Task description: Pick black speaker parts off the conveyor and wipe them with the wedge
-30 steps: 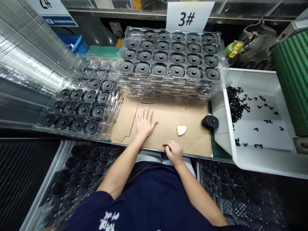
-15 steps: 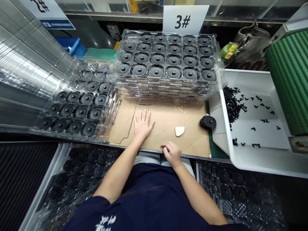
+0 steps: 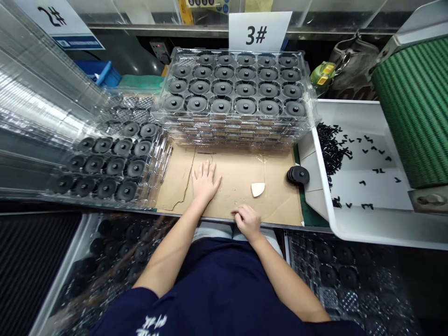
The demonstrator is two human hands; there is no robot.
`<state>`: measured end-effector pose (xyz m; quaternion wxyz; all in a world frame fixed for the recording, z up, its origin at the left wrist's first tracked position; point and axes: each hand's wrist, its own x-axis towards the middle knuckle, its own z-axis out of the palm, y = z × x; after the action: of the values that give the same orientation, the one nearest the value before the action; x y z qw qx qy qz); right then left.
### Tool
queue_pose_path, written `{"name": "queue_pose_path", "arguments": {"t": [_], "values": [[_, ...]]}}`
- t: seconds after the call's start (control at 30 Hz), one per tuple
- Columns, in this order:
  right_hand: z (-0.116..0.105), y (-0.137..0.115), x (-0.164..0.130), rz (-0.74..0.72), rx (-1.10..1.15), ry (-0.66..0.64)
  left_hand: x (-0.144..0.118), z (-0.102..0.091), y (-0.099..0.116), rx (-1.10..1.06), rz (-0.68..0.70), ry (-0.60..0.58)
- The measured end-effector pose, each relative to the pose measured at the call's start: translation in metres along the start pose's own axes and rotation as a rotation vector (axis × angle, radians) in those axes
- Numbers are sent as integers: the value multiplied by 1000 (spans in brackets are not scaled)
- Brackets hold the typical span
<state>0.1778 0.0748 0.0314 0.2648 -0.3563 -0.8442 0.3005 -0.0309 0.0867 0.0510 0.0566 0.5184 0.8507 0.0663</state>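
Observation:
My left hand [image 3: 206, 182] lies flat on the cardboard sheet [image 3: 241, 165], its fingers spread and holding nothing. Near the front edge of the cardboard rests my right hand [image 3: 248, 219], fingers curled in a loose fist; no object shows in it. A small cream-coloured wedge-shaped piece [image 3: 258, 189] lies just beyond the right hand, not touched. Farther right, a short stack of black round discs [image 3: 298, 175] leans over at the cardboard's right edge.
Clear plastic trays [image 3: 231, 123] of black discs are stacked at the back. Another disc-filled tray [image 3: 115, 165] stands at the left. A white bin [image 3: 324, 200] with small black parts is at the right, beside a green ribbed belt [image 3: 416, 107]. More trays sit below the bench.
The whole view has shifted slightly as the head moved. Both hands keep their places and poses on the cardboard, and nothing has been picked up or set down.

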Motion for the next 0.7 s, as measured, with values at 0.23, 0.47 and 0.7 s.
{"name": "queue_pose_path", "arguments": {"t": [0.23, 0.47, 0.7], "values": [[0, 1, 0, -6, 1, 7, 1, 0, 0, 5, -2, -2], [1, 1, 0, -6, 5, 13, 0, 0, 0, 7, 0, 7], [0, 1, 0, -5, 4, 9, 0, 0, 0, 6, 6, 9]]}}
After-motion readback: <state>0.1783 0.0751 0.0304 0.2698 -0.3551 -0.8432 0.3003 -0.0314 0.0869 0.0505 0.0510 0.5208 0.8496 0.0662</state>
